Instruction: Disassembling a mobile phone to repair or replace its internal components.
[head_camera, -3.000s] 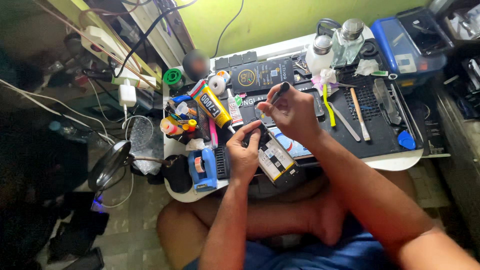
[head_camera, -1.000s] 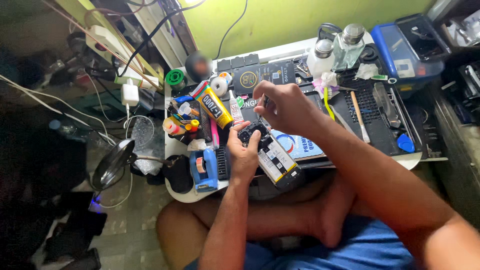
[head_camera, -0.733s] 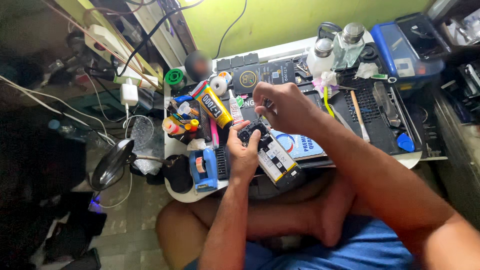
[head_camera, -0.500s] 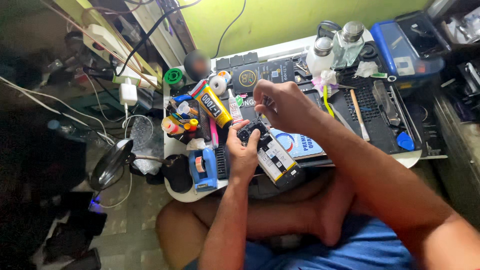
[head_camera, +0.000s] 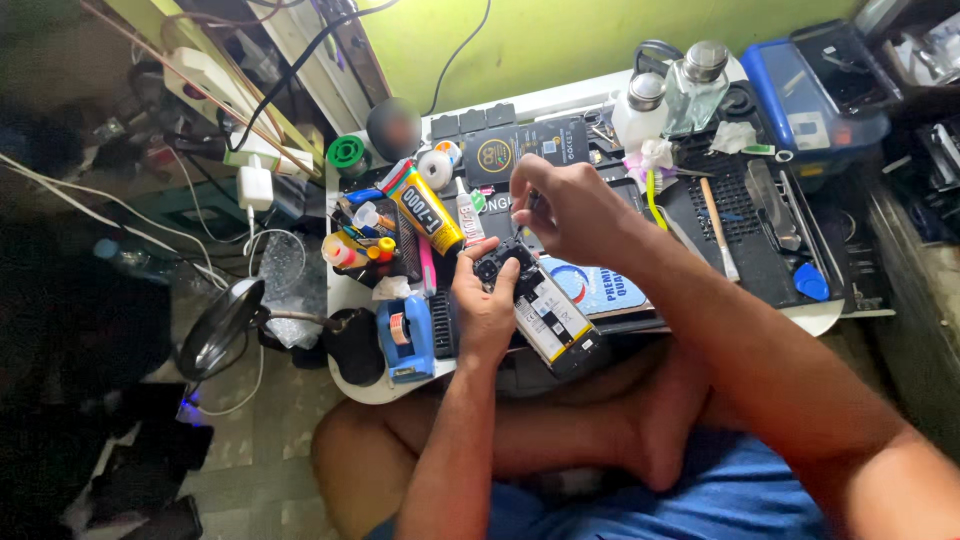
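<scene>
Head view: the person sits cross-legged at a small cluttered worktop (head_camera: 820, 318). An opened smartphone (head_camera: 545, 312), back cover off so that its battery and dark upper board show, lies slanted near the worktop's front edge. The left hand (head_camera: 485, 305) clamps it from the 9 o'clock side, thumb curled over the camera end and fingers under the body. The right hand (head_camera: 565, 210) hovers just above the phone's top end, at about 12 o'clock from it, fingertips pressed together around something small and dark; whether that is a tool tip or a part cannot be told at this size.

At 9 o'clock of the phone stands a blue tape dispenser (head_camera: 405, 338), at 10 o'clock a yellow-and-black glue tube (head_camera: 425, 208) among small bottles, and at 2 o'clock a black work mat (head_camera: 760, 250) carrying a brush (head_camera: 718, 228) and a blue pick (head_camera: 812, 283). Two glass-stoppered bottles (head_camera: 672, 95) stand at the back.

The step in hand looks like fine work on the phone's upper board, near the camera module. As a judgement, the next move calls for a steady left-hand grip and a small, precise lowering of the right fingertips onto that spot, without tilting the phone off the worktop edge.
</scene>
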